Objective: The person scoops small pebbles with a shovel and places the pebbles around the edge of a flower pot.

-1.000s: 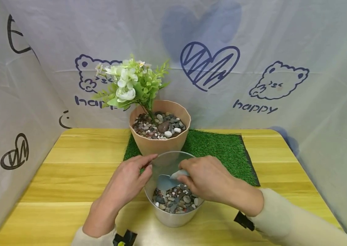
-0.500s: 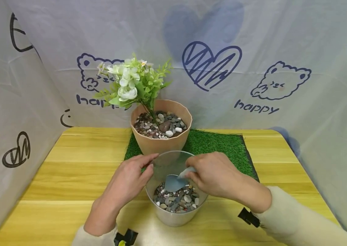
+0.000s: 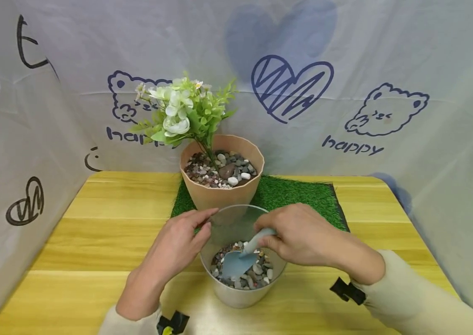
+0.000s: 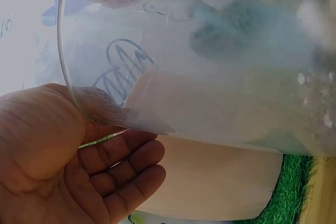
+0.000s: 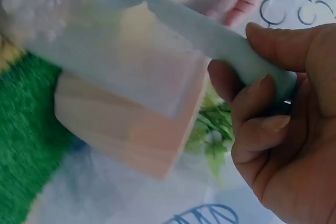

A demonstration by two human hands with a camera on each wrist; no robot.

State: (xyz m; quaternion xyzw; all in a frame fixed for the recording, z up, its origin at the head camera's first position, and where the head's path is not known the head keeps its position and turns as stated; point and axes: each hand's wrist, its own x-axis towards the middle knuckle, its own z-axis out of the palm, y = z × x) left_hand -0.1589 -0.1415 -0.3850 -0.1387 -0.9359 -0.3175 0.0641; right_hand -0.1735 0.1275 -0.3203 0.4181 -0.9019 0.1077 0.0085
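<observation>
A clear plastic bucket [image 3: 239, 298] with pebbles [image 3: 261, 273] in its bottom stands at the front middle in the head view. My left hand [image 3: 179, 244] holds its left rim, and in the left wrist view the thumb lies over the rim with the curled fingers on the outside. My right hand [image 3: 303, 232] grips the handle of a small blue-grey trowel [image 3: 236, 265] reaching down into the bucket. The blade lies tilted over the pebbles, hiding some of them. In the right wrist view the fingers wrap round the trowel handle [image 5: 220, 45].
Just behind the bucket, a peach flowerpot [image 3: 219, 197] holds stones and white artificial flowers [image 3: 178, 109]. It stands on a green turf mat [image 3: 303, 197] on the wooden table [image 3: 106, 200]. A printed white cloth [image 3: 362, 46] hangs at the back and sides.
My right hand has moved right with the trowel, whose blade has come down and towards me over the pebbles. The left hand keeps its hold on the rim.
</observation>
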